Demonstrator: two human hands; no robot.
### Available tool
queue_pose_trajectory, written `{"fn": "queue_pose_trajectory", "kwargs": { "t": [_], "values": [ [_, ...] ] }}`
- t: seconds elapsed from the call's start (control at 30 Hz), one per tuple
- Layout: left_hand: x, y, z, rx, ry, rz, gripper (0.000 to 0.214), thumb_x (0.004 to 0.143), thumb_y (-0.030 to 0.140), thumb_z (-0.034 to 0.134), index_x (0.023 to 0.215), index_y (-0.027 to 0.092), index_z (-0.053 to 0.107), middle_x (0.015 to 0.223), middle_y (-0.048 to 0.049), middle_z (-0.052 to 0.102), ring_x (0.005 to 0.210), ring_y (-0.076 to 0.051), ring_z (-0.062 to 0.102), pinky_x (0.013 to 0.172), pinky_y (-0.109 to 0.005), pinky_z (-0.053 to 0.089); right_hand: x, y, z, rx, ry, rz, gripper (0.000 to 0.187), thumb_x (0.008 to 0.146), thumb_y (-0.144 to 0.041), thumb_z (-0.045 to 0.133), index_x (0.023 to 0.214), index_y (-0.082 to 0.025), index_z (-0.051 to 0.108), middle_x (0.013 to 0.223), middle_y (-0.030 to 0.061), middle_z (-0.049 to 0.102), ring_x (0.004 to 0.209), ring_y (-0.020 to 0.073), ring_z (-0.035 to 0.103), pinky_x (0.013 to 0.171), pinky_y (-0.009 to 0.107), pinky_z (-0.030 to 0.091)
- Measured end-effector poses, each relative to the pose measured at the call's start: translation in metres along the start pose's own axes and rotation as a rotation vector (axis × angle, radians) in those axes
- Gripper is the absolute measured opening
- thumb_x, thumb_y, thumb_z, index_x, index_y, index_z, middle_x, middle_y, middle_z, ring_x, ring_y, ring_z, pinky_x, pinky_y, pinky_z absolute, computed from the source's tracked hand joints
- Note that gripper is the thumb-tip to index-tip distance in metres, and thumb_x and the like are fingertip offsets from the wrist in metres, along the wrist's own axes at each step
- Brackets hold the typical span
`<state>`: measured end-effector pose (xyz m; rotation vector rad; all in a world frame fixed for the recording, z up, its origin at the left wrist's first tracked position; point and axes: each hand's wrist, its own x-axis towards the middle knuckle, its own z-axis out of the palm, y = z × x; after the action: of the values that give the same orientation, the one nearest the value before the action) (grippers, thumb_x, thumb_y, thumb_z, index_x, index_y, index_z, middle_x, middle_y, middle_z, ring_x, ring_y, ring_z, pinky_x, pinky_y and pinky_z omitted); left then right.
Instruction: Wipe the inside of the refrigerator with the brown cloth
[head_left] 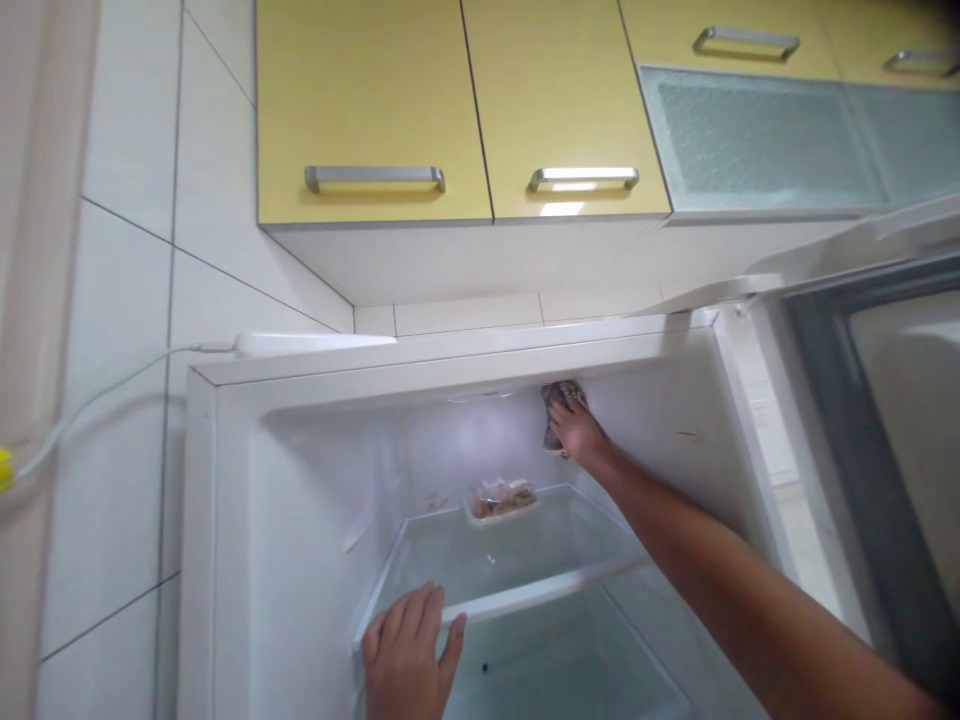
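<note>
My right hand reaches deep into the open fridge and presses a dark patterned cloth against the upper back right of the inner wall. The fingers are closed on the cloth. My left hand is at the front edge of the upper glass shelf, fingers stretched out, with nothing visible in it. A clear plastic tray of food stands at the back of that shelf; what the food is I cannot make out.
On the right the fridge door stands open. A lower glass shelf lies below the upper one. Yellow cabinets hang above the fridge. A white cable runs along the tiled wall at left.
</note>
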<state>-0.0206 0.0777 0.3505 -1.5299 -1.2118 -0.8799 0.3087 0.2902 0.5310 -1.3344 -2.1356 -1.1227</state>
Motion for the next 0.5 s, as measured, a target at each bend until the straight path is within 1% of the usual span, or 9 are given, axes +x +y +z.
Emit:
{"fn": "queue_pose_trajectory", "kwargs": {
  "t": [0.07, 0.13, 0.23, 0.27, 0.33, 0.4, 0.43, 0.47, 0.5],
  "values": [
    [-0.003, 0.001, 0.004, 0.004, -0.004, -0.025, 0.034, 0.093, 0.045, 0.049, 0.109, 0.023, 0.069, 0.109, -0.0056, 0.078, 0.102, -0.023, 0.066, 0.094, -0.042, 0.039, 0.012, 0.0, 0.017, 0.013, -0.018, -0.013, 0.034, 0.087, -0.017, 0.049, 0.111, -0.016, 0.074, 0.14, 0.0134, 0.061, 0.14, 0.0256, 0.042, 0.123, 0.05, 0.022],
    [-0.006, 0.002, 0.006, 0.01, -0.001, -0.043, 0.034, 0.094, 0.045, 0.046, 0.109, 0.024, 0.069, 0.109, -0.0065, 0.078, 0.103, -0.024, 0.066, 0.094, -0.043, 0.039, 0.02, -0.001, 0.029, 0.02, -0.03, -0.018, 0.035, 0.087, -0.016, 0.048, 0.111, -0.016, 0.074, 0.14, 0.0134, 0.061, 0.14, 0.0257, 0.042, 0.123, 0.051, 0.021],
    [-0.008, 0.0, 0.008, 0.021, 0.008, -0.01, 0.032, 0.094, 0.044, 0.048, 0.109, 0.024, 0.069, 0.108, -0.0057, 0.078, 0.102, -0.023, 0.066, 0.093, -0.042, 0.038, 0.028, -0.003, 0.039, 0.022, -0.046, -0.018, 0.037, 0.088, -0.015, 0.046, 0.113, -0.015, 0.073, 0.143, 0.0153, 0.058, 0.142, 0.027, 0.041, 0.124, 0.053, 0.019],
    [-0.008, -0.002, 0.008, 0.026, 0.013, 0.011, 0.031, 0.093, 0.044, 0.05, 0.109, 0.025, 0.069, 0.107, -0.0051, 0.078, 0.101, -0.023, 0.066, 0.093, -0.042, 0.038, 0.03, -0.003, 0.039, 0.02, -0.058, -0.018, 0.036, 0.087, -0.016, 0.049, 0.113, -0.015, 0.073, 0.144, 0.0158, 0.057, 0.143, 0.0277, 0.04, 0.124, 0.054, 0.018],
    [-0.006, -0.003, 0.006, 0.035, 0.019, 0.043, 0.029, 0.091, 0.043, 0.054, 0.11, 0.025, 0.068, 0.106, -0.0038, 0.078, 0.099, -0.022, 0.066, 0.093, -0.04, 0.037, 0.032, -0.004, 0.038, 0.017, -0.1, -0.023, 0.035, 0.08, -0.019, 0.061, 0.112, -0.015, 0.073, 0.145, 0.0162, 0.056, 0.143, 0.0298, 0.04, 0.124, 0.055, 0.015],
    [-0.005, -0.004, 0.002, 0.039, 0.012, 0.046, 0.028, 0.091, 0.042, 0.056, 0.11, 0.025, 0.068, 0.107, -0.0033, 0.078, 0.099, -0.021, 0.066, 0.093, -0.039, 0.037, 0.034, -0.003, 0.034, 0.015, -0.154, -0.026, 0.042, 0.07, -0.023, 0.075, 0.111, -0.016, 0.073, 0.144, 0.0166, 0.057, 0.143, 0.032, 0.041, 0.124, 0.056, 0.013],
    [-0.003, -0.004, 0.0, 0.037, 0.007, 0.038, 0.028, 0.091, 0.041, 0.056, 0.11, 0.025, 0.068, 0.108, -0.0034, 0.078, 0.1, -0.021, 0.066, 0.093, -0.039, 0.037, 0.034, -0.003, 0.031, 0.016, -0.18, -0.024, 0.044, 0.067, -0.025, 0.079, 0.11, -0.017, 0.074, 0.143, 0.0161, 0.058, 0.142, 0.0321, 0.042, 0.124, 0.056, 0.013],
    [-0.002, -0.003, -0.001, 0.032, 0.003, 0.035, 0.028, 0.091, 0.041, 0.056, 0.11, 0.025, 0.068, 0.108, -0.0033, 0.078, 0.1, -0.021, 0.066, 0.094, -0.039, 0.036, 0.033, -0.002, 0.027, 0.017, -0.2, -0.019, 0.043, 0.067, -0.029, 0.081, 0.108, -0.018, 0.074, 0.141, 0.015, 0.06, 0.141, 0.0313, 0.043, 0.124, 0.057, 0.014],
    [-0.001, -0.002, -0.003, 0.025, 0.001, 0.037, 0.027, 0.091, 0.04, 0.057, 0.11, 0.024, 0.068, 0.108, -0.0032, 0.078, 0.1, -0.021, 0.066, 0.094, -0.038, 0.036, 0.031, -0.002, 0.024, 0.022, -0.214, -0.013, 0.038, 0.071, -0.033, 0.08, 0.106, -0.02, 0.073, 0.14, 0.0134, 0.061, 0.14, 0.0297, 0.044, 0.124, 0.057, 0.015]
  ]
}}
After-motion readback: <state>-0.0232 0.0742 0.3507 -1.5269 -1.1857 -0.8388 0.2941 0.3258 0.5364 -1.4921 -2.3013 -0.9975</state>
